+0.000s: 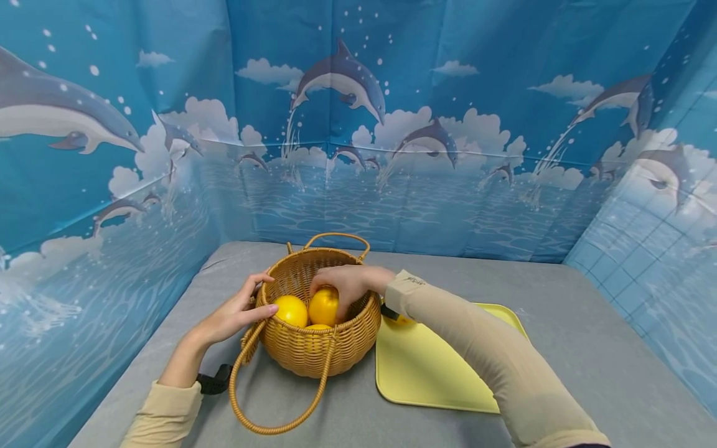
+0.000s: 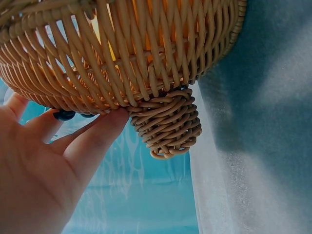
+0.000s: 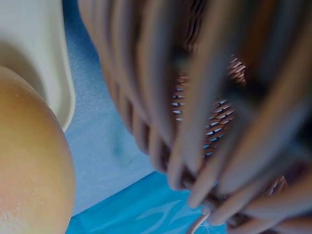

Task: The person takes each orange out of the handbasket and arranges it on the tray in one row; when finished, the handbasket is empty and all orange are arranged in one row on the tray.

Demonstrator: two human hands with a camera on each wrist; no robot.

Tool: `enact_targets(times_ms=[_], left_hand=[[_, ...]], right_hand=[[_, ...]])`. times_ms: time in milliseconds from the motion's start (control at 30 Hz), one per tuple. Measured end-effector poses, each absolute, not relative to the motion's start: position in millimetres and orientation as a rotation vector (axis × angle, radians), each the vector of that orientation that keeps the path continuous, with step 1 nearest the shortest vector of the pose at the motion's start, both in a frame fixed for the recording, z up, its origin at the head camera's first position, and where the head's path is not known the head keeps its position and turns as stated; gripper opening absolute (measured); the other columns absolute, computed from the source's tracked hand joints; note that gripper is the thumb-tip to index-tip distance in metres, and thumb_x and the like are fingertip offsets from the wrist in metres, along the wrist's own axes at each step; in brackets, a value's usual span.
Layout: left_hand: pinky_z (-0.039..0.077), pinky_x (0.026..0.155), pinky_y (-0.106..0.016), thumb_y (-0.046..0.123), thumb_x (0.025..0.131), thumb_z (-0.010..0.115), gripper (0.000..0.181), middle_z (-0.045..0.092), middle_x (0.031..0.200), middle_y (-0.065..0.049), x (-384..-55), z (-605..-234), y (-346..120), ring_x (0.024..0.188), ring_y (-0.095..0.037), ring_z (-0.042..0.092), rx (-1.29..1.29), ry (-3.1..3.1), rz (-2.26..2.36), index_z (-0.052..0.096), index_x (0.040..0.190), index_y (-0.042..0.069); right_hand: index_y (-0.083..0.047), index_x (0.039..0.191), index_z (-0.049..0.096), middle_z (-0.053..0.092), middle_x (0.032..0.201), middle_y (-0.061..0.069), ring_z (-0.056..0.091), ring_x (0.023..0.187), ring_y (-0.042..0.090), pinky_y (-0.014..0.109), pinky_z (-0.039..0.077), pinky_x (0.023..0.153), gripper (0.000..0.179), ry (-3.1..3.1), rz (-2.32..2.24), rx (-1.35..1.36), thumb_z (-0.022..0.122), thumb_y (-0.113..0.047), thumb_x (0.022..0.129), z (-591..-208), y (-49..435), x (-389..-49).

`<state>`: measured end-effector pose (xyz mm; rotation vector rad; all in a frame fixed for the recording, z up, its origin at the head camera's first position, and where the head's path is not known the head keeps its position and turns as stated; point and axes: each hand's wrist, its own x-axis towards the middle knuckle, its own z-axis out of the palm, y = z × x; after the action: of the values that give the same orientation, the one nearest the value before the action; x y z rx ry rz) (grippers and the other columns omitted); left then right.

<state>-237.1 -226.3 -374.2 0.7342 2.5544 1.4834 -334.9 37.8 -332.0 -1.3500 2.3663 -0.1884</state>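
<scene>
A brown wicker basket [image 1: 319, 351] stands on the grey surface with several yellow round fruits in it. My left hand [image 1: 238, 311] grips its left rim, the thumb over the edge; in the left wrist view the fingers of that hand [image 2: 83, 151] touch the outer weave. My right hand [image 1: 348, 286] reaches inside over the right rim and holds a yellow fruit [image 1: 323, 305], its fingertips partly hidden. Another yellow fruit [image 1: 291, 310] lies beside it, near the left thumb. The right wrist view shows blurred basket weave [image 3: 161, 73] but not the hand.
A pale yellow tray [image 1: 426, 373] lies right of the basket, partly under the right forearm. A yellow rounded thing [image 3: 29, 161] is close to the right wrist camera. One basket handle [image 1: 274, 429] hangs down in front, another [image 1: 338, 235] stands up behind. A dolphin-print curtain [image 1: 448, 205] surrounds the surface.
</scene>
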Motion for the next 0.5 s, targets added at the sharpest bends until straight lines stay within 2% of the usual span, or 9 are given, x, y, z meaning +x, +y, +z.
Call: enact_targets(times_ms=[133, 300, 500], left_hand=[[0.033, 0.095, -0.061, 0.029, 0.096, 0.052, 0.052, 0.001, 0.155, -0.019, -237, -375, -228, 0.134, -0.046, 0.019, 0.73, 2.543, 1.488, 0.025, 0.137, 0.012], [0.029, 0.097, -0.064, 0.029, 0.096, 0.052, 0.051, 0.001, 0.155, -0.018, -237, -375, -228, 0.136, -0.046, 0.013, 0.748, 2.542, 1.488, 0.026, 0.136, 0.011], [0.024, 0.098, -0.066, 0.028, 0.096, 0.052, 0.051, 0.001, 0.155, -0.017, -238, -376, -228, 0.137, -0.046, 0.008, 0.759, 2.55, 1.484, 0.026, 0.136, 0.01]], right_hand=[[-0.019, 0.122, 0.055, 0.047, 0.122, -0.005, 0.048, 0.102, 0.011, 0.027, 0.043, 0.085, 0.062, 2.382, -0.179, -1.387, 0.084, -0.027, 0.068, -330, 39, -332], [-0.019, 0.125, 0.055, 0.047, 0.121, -0.006, 0.048, 0.102, 0.01, 0.028, 0.043, 0.084, 0.065, 2.41, -0.213, -1.425, 0.083, -0.029, 0.068, -328, 43, -330], [-0.016, 0.126, 0.053, 0.047, 0.122, -0.003, 0.048, 0.104, 0.012, 0.029, 0.044, 0.085, 0.061, 2.385, -0.422, -1.502, 0.079, -0.021, 0.071, -319, 58, -328]])
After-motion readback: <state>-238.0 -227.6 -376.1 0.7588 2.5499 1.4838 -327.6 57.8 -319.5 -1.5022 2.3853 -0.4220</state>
